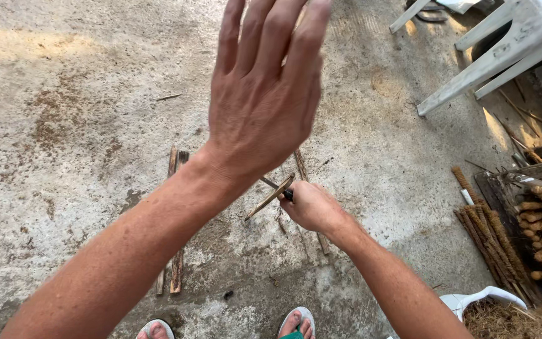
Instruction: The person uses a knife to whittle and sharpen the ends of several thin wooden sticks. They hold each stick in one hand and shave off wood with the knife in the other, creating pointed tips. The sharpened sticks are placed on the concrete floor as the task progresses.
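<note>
Head view counts two hands: the left hand (261,103), raised at centre top, is spread wide with nothing in it; the right hand (312,207), just below centre, has its grip closed on a thin dark blade (275,184) touching one flat tan bamboo splint (270,198). Three rough wooden strips (175,263) lie on the grainy concrete floor (64,125). One white plastic chair (503,50) stands upper right.
</note>
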